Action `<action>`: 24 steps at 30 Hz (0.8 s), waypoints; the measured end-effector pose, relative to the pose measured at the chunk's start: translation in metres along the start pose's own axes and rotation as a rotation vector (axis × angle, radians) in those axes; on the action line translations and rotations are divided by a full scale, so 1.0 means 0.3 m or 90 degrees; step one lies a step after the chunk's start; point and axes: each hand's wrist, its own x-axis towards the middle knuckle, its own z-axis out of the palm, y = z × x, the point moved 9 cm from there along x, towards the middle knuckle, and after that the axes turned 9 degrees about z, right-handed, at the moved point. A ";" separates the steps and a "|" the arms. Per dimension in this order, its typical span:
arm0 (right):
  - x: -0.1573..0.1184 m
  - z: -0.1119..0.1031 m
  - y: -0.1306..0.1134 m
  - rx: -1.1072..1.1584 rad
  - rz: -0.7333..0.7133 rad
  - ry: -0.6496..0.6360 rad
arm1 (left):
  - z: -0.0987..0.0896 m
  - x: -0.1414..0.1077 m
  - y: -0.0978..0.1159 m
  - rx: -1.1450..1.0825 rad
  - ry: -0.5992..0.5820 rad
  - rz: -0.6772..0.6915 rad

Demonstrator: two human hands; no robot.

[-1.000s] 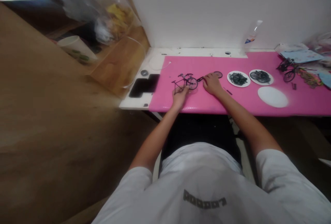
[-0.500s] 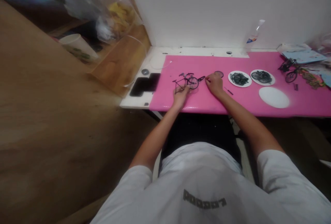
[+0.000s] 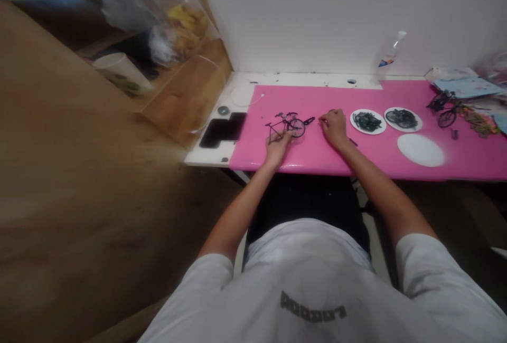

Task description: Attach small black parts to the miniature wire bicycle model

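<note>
A miniature bicycle (image 3: 282, 127) is held low on its frame by the left hand (image 3: 278, 146), the fingers curled in around it; its wheel and handlebars are pointed toward two o'clock from that hand. The right hand (image 3: 334, 125) is held just above the pink mat (image 3: 285, 162), fingers bent and the thumb side turned toward the bicycle; whether anything is pinched in the fingertips cannot be told. Between the two, at nine o'clock from the right hand, a small black part (image 3: 309, 121) is seen near the bicycle's wheel. At twelve o'clock, a dark curved edge (image 3: 333, 111) is mostly hidden by the right hand, and at four o'clock a thin dark tool (image 3: 353, 142) is partly covered by the forearm.

Farther out at three o'clock, black parts are heaped on a near white plate (image 3: 382, 123) and a far white plate (image 3: 420, 121). Between three and four, a plain white oval (image 3: 420, 150) is laid. Beyond the plates, a second miniature bicycle (image 3: 447, 116) is placed beside tangled coloured material (image 3: 479, 123). A clear bottle (image 3: 392, 50) is stood at one o'clock, and dark flat slabs (image 3: 211, 133) are laid at nine.
</note>
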 end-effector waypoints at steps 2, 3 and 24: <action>-0.005 -0.018 0.022 0.009 0.009 0.017 | 0.002 -0.001 0.003 0.002 0.001 -0.005; -0.008 -0.028 0.031 0.022 0.012 0.026 | 0.004 -0.001 0.005 0.004 -0.001 -0.006; -0.135 -0.070 -0.013 0.328 0.050 -0.013 | 0.011 0.003 0.007 0.004 -0.020 -0.004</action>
